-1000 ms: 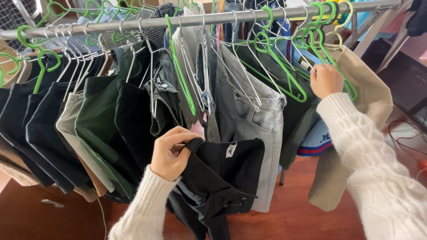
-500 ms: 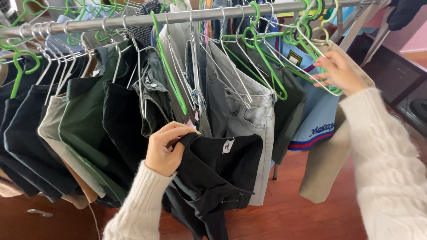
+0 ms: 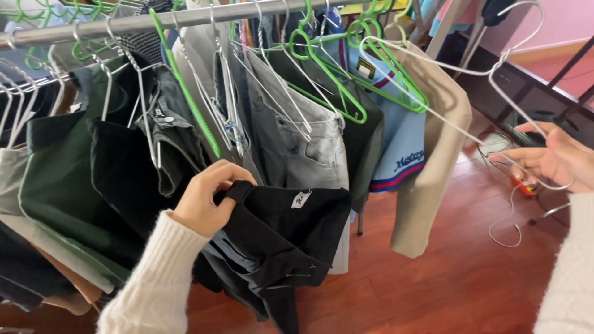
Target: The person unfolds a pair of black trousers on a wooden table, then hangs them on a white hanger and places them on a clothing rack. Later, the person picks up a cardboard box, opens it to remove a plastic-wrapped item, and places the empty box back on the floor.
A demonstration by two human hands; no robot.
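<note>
We work at the clothes rail (image 3: pixel 185 18), which is packed with hanging garments on white and green hangers, so a hanger brought back to it could catch on a neighbour and pull something down. Below the rail, our left hand (image 3: pixel 207 201) pinches the waistband of the black trousers (image 3: pixel 291 238); their loose weight could slip from this small grip to the floor. To the right of the rail, our right hand (image 3: pixel 554 161), fingers half curled, holds a bare white wire hanger (image 3: pixel 495 74), which may snag the beige coat (image 3: pixel 433 154).
</note>
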